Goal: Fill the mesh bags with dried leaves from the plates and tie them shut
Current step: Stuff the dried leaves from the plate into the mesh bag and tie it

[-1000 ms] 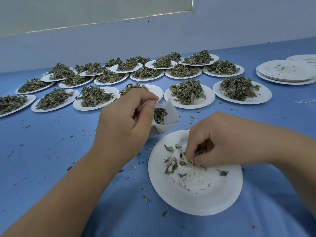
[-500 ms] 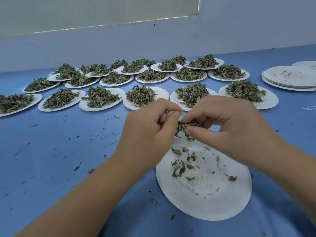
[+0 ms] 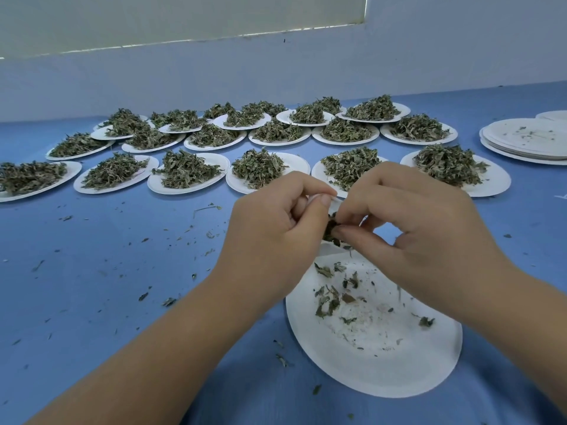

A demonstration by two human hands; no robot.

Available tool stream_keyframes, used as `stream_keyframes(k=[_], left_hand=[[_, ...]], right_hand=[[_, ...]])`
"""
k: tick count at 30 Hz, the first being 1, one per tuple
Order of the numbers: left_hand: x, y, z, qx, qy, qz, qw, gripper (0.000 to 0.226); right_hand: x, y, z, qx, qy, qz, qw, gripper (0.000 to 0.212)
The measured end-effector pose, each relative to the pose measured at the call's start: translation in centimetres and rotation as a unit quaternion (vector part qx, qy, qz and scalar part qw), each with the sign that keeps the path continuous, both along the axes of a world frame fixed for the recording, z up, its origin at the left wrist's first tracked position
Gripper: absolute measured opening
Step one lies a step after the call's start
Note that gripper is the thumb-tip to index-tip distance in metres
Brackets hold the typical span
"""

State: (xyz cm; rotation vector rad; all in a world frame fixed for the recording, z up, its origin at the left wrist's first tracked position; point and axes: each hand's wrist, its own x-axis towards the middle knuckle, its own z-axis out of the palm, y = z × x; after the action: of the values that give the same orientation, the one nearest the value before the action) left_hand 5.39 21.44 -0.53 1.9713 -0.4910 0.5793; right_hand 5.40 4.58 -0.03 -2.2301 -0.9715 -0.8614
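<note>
The person's left hand (image 3: 276, 228) is hovering over the blue cloth-covered table (image 3: 92, 271), its fingers curled and its thumb and forefinger pinching the rim of a small white mesh bag (image 3: 313, 197). Most of the bag is hiding behind the two hands, so only a thin white sliver is showing. The right hand (image 3: 423, 228) is touching the left, its thumb and fingertips pinching a small clump of dark dried leaves (image 3: 333, 230) right at the bag's mouth.

Just below both hands, a round white paper plate (image 3: 383, 363) is lying on the table, carrying only a few scattered green leaf scraps (image 3: 328, 299) and pale dust. Beyond the hands, rows of matching white paper plates (image 3: 196, 189) are sitting close together, each bearing a heap of dried green leaves (image 3: 184, 168). A stack of nearly bare white paper plates (image 3: 521, 142) is resting at the far right. Leaf crumbs (image 3: 168, 301) are lying strewn over the cloth to the left of the hands.
</note>
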Motion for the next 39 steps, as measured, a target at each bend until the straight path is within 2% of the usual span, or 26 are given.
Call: stream_keyframes(k=[3,6,11,16,19,21,23,28,31,32,34,37,39], left_hand=[[0.0,0.0,-0.1,0.006,0.006,0.001,1.0,0.014],[0.0,0.2,0.0,0.002,0.008,0.005,1.0,0.016],[0.1,0.8,0.5,-0.014,0.003,0.026,1.0,0.014],[0.1,0.6,0.5,-0.038,0.014,0.018,0.999,0.016],[-0.1,0.3,0.4,-0.028,0.009,0.003,1.0,0.015],[-0.1,0.2,0.4,-0.023,0.005,-0.002,1.0,0.013],[-0.1,0.4,0.4,-0.022,0.002,-0.001,1.0,0.013],[0.2,1.1,0.5,-0.03,-0.005,0.02,0.999,0.016],[0.4,1.5,0.5,-0.039,-0.006,0.038,0.998,0.015],[0.4,1.6,0.5,-0.044,-0.01,0.043,0.998,0.015],[0.5,1.9,0.6,-0.057,-0.026,0.049,0.997,0.015],[0.7,2.2,0.8,-0.063,-0.05,0.059,0.995,0.017],[0.8,2.3,0.7,-0.058,-0.056,0.06,0.995,0.018]], right_hand=[[0.0,0.1,0.0,-0.012,-0.015,0.013,1.0,0.004],[0.0,-0.5,0.5,-0.028,-0.012,0.042,0.999,0.008],[0.1,-1.9,1.3,-0.002,-0.005,0.05,0.999,0.019],[0.1,-1.6,0.8,-0.105,0.046,0.088,0.989,0.041],[0.2,-0.7,0.4,-0.184,0.058,0.057,0.98,0.051],[0.3,-0.4,0.3,-0.195,0.066,0.044,0.977,0.052],[0.2,-0.5,0.6,-0.161,0.082,0.059,0.982,0.046],[-0.1,-1.9,1.8,0.037,0.168,0.098,0.98,0.024],[-0.2,-2.6,2.4,0.081,0.201,0.077,0.973,0.019],[-0.2,-2.8,2.5,0.06,0.227,0.072,0.969,0.014],[0.1,-3.5,2.8,-0.037,0.303,0.053,0.951,0.011],[0.6,-4.2,2.8,-0.195,0.398,0.02,0.896,0.018],[0.7,-4.5,2.8,-0.222,0.41,0.017,0.884,0.017]])
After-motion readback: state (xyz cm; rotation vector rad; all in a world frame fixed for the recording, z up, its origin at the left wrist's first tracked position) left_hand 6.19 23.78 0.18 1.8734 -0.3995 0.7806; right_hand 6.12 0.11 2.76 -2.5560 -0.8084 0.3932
